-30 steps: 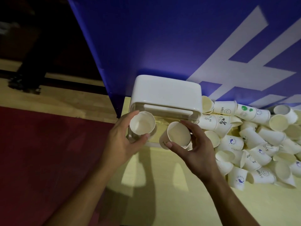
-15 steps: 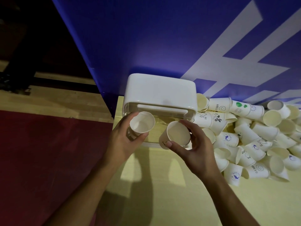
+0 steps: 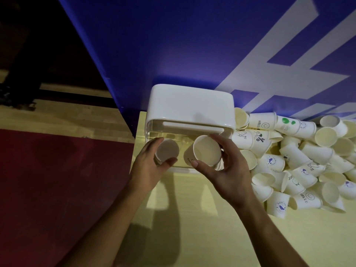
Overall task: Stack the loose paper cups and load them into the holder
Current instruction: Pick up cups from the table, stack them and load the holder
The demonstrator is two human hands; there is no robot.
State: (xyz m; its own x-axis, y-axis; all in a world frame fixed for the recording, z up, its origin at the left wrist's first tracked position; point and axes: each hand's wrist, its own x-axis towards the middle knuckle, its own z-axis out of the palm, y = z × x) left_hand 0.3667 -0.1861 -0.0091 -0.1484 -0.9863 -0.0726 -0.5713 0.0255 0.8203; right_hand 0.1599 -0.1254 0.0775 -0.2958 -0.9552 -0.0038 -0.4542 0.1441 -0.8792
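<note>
Where pale table [image 3: 192, 228] meets blue panel [image 3: 173, 45], white holder [image 3: 190, 105], red mat [image 3: 48, 189] left

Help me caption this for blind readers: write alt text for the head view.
The left hand and right hand each grip a paper cup, the left cup and the right cup, mouths toward the camera, at the clear front of a white holder. A heap of loose cups lies to its right on the yellow table, before a blue panel.

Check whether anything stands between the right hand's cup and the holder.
Nothing visible does. The right hand holds the right cup at the clear front of the holder, beside the left cup in the left hand. Whether that front is open cannot be told.
</note>
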